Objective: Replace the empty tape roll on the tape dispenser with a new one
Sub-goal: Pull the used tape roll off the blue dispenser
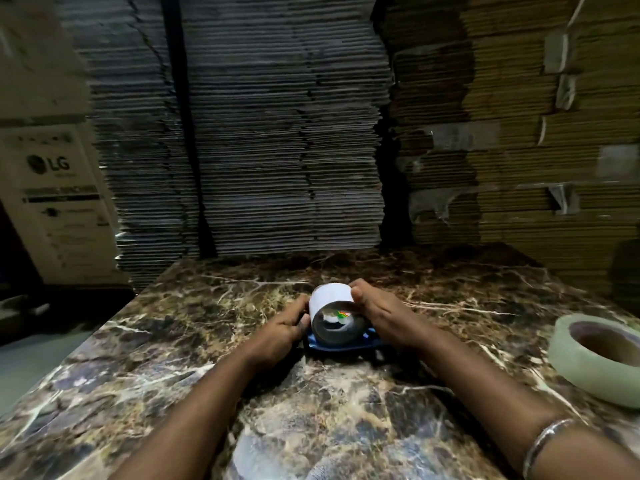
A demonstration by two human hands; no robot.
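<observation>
Both hands close around the tape dispenser from either side: the left hand (284, 329) grips its left flank with fingers curled against the body, and the right hand (375, 315) presses its fingertips onto the upper right of the empty tape roll (330, 308), a white-faced core with almost nothing wound on it. Held this way, one hand seems to steady the tool while the other can work the spent core off its hub, so I judge the removal step to be in hand and not yet done. A blue tape dispenser (341, 342) lies flat on the marbled tabletop (207, 341), about midway between its left and right edges and somewhat toward the far edge, its blue base showing under the core. Near the right edge, well apart from the hands, lies the new tape roll (597, 358), a thick pale-green ring resting flat, probably set there within reach for the swap. Beyond the far edge rise stacks of flattened cardboard (277, 133), with a printed carton (55, 202) off the left edge.
</observation>
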